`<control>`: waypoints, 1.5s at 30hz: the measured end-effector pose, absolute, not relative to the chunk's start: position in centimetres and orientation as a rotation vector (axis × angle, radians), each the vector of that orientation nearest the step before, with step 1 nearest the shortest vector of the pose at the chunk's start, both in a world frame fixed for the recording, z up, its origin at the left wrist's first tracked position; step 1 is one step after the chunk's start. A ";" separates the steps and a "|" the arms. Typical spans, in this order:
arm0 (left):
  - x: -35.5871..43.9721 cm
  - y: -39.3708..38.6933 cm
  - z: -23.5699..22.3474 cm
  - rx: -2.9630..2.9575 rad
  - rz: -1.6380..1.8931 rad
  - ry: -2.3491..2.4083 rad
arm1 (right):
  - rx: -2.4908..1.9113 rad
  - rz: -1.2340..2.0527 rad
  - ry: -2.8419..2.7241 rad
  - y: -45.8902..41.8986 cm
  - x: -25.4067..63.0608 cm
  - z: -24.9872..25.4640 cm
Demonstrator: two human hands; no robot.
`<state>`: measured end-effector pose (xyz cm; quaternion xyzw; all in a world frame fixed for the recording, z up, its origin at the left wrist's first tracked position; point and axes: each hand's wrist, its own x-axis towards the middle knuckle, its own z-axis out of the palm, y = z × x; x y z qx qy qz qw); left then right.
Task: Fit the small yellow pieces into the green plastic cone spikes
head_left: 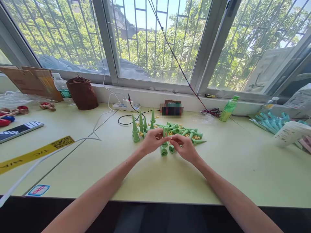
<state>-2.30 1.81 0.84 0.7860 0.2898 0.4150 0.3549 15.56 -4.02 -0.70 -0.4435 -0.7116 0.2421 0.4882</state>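
My left hand (153, 139) is closed around a green plastic watering spike (164, 141), which stands tip up between my hands. The fingertips of my right hand (185, 147) are pinched together and meet my left thumb beside that spike. Whatever small piece they hold is too small to make out. Right below my hands lie an open-ended green collar (164, 151) and another green collar (172, 149). To the left several spikes stand upright, among them a tall green spike (135, 129). Behind my right hand is a pile of loose green spikes (191, 132) mixed with small yellow pieces (196, 137).
A power strip (126, 105) with cables sits by the sill. A brown pouch (82, 93) and a yellow tag (36, 153) on a white cable are at left. A green bottle (229, 108) and a white cup (293, 133) stand at right. The table's front edge (165, 203) is near me.
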 end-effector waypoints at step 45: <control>-2.0 1.2 0.5 2.105 1.071 0.700 | -1.140 0.645 -1.664 -3.7 15.6 -0.9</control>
